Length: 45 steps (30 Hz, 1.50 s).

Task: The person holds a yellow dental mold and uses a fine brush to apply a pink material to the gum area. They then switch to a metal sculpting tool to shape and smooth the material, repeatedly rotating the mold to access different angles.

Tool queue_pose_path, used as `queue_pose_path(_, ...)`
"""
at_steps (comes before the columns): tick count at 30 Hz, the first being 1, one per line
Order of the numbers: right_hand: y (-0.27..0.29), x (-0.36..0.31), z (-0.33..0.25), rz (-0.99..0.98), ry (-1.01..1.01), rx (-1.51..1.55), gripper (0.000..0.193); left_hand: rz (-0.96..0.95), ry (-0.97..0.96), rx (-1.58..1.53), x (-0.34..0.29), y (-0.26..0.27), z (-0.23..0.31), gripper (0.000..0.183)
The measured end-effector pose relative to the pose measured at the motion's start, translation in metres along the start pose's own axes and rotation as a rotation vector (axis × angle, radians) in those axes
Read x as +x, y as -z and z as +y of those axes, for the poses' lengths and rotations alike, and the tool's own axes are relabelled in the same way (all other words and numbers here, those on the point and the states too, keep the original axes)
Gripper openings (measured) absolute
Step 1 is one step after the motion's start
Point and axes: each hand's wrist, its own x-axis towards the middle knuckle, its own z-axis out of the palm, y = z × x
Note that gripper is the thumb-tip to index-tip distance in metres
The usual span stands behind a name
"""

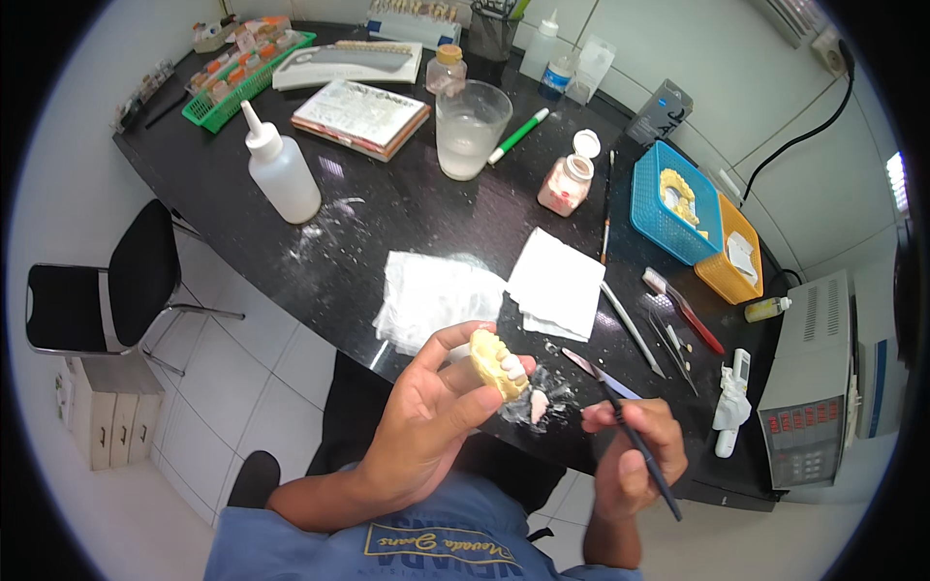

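My left hand (417,436) is closed around a yellow dental cast (488,366) with a few white teeth on one side, held above the near table edge. A slim black-handled tool (659,481) slants through the fingers of my right hand (635,463); I cannot make out its tip. The two hands are apart, and the tool does not touch the cast. Beneath them lie a small pinkish-white lump (539,407) and scattered white powder. A spatula-like blade (616,384) rests just beyond my right hand.
Folded white tissues (555,286) and a crumpled wipe (438,295) lie ahead. Farther off stand a plastic cup (472,136), an opened powder jar (566,186) and a squeeze bottle (286,179). Rightward are a red-handled brush (694,318), tweezers (673,351) and a blue basket (659,218).
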Motion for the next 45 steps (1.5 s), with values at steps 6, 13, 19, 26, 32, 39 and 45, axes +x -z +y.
queue_pose_path(6, -0.021, -0.016, 0.005, 0.099, -0.121, 0.313, 0.020, -0.016, 0.146, -0.002, -0.006, -0.005, -0.011, 0.066)
queue_pose_path(13, -0.020, -0.015, 0.008, 0.044, -0.122, 0.379, 0.020, -0.037, 0.192, 0.002, -0.005, -0.006, -0.016, 0.069)
queue_pose_path(19, -0.019, -0.016, 0.007, 0.040, -0.157, 0.452, 0.021, -0.047, 0.202, -0.007, -0.004, -0.004, -0.016, 0.071)
queue_pose_path(26, -0.018, -0.016, 0.007, 0.019, -0.157, 0.429, 0.021, -0.050, 0.179, 0.007, -0.004, -0.004, -0.017, 0.071)
queue_pose_path(32, -0.017, -0.018, 0.008, 0.012, -0.146, 0.432, 0.024, -0.057, 0.168, 0.046, -0.003, -0.004, -0.017, 0.071)
queue_pose_path(39, -0.015, -0.018, 0.008, -0.027, -0.144, 0.424, 0.024, -0.059, 0.173, 0.055, -0.003, -0.005, -0.015, 0.072)
queue_pose_path(45, -0.013, -0.019, 0.005, -0.013, -0.173, 0.425, 0.026, -0.052, 0.174, 0.054, -0.003, -0.005, -0.016, 0.073)
